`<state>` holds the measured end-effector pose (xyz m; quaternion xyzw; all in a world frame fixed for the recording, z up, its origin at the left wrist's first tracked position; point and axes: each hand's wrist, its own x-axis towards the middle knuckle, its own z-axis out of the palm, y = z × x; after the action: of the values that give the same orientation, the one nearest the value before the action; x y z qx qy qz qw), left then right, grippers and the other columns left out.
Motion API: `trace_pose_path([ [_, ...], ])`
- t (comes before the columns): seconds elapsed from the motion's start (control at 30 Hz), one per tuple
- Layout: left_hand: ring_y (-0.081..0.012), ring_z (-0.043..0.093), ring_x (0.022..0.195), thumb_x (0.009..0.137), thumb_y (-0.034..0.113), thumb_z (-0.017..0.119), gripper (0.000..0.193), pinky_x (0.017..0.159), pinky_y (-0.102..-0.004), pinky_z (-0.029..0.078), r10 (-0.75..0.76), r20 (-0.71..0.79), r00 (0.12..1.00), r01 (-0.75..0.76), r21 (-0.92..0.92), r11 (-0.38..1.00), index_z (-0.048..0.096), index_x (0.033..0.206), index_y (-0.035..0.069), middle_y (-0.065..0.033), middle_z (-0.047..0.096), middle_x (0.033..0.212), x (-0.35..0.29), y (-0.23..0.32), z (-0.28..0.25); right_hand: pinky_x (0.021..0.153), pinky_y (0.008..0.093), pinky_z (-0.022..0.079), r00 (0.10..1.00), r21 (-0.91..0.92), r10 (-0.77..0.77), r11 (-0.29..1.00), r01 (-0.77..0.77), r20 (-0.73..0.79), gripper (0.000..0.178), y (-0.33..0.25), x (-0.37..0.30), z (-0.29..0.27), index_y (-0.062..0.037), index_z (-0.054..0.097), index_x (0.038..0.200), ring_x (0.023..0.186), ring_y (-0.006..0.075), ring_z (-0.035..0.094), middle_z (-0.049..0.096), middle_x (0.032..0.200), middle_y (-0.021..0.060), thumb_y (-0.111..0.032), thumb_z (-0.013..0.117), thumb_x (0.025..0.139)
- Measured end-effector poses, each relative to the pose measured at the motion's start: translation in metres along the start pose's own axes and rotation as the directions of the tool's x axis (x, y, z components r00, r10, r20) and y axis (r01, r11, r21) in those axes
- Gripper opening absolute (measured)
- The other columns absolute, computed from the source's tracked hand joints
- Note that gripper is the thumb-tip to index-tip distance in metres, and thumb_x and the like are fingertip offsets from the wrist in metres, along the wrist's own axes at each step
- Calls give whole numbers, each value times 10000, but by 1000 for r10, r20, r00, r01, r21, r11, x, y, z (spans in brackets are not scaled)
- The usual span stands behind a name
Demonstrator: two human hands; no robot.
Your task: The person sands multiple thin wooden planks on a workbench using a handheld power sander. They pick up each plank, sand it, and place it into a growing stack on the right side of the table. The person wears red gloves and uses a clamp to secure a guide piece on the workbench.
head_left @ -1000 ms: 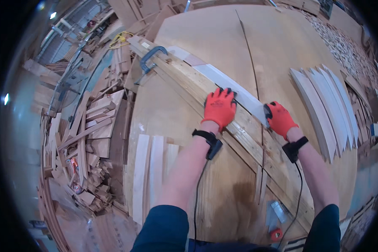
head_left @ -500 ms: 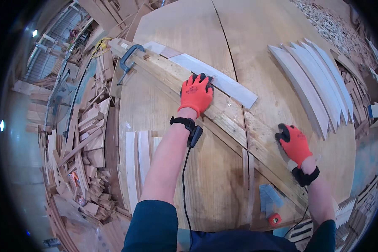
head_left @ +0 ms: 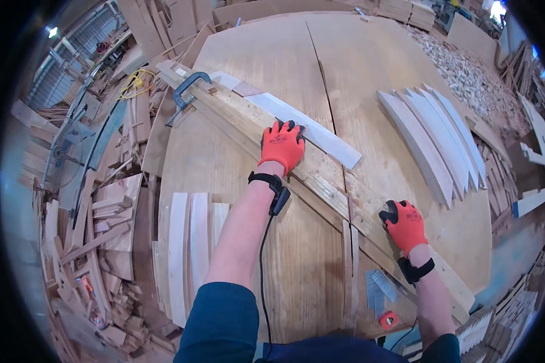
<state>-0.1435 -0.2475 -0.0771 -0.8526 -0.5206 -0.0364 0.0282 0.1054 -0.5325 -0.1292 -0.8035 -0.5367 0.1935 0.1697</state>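
Observation:
My left hand (head_left: 281, 145), in an orange glove, presses flat on a long wooden beam (head_left: 321, 187) that runs diagonally across the plywood worktable (head_left: 272, 60). Its fingertips reach a pale curved slat (head_left: 306, 127) lying along the beam's far edge. My right hand (head_left: 402, 225), also gloved in orange, rests palm down on the same beam nearer its lower right end. A blue-grey clamp (head_left: 188, 91) grips the beam's far left end. Both wrists carry black straps with cables.
A fan of pale curved slats (head_left: 433, 142) lies at the right. More curved slats (head_left: 188, 248) lie at the table's left front. Scrap wood piles (head_left: 97, 230) fill the floor at left. A small red object (head_left: 387, 319) sits near the front edge beside grey strips (head_left: 378, 284).
My right hand has slid down the beam toward its lower right end. My left hand stays pressed on the beam by the pale slat.

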Motion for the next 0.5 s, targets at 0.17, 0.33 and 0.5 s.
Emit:
trace_pose_path([
  [0.17,-335,336,1462,985,367,477,487,1218,-514,187,-10,15,1000,10,-13,1000,553,1430,185,-119,449,1553,85,-30,23,977,448,491,999,-19,-2,1000,1,-35,476,-13,93,21,-119,651,1247,1143,357,595,640,1193,156,-227,757,796],
  [0.33,-354,293,1492,999,367,455,498,1235,-537,123,-44,56,997,46,-30,999,527,1449,169,-128,422,1572,150,-69,46,991,444,488,1000,-10,18,1000,-18,-24,486,-35,171,37,-120,658,1259,1147,361,599,641,1199,167,-222,759,794],
  [0.5,-355,269,1508,1004,368,445,502,1244,-538,90,-37,79,996,37,4,999,519,1458,167,-129,403,1587,215,-100,47,999,444,483,1000,7,29,1000,-28,-8,477,-58,245,40,-114,665,1255,1143,369,602,640,1199,171,-222,756,800],
])
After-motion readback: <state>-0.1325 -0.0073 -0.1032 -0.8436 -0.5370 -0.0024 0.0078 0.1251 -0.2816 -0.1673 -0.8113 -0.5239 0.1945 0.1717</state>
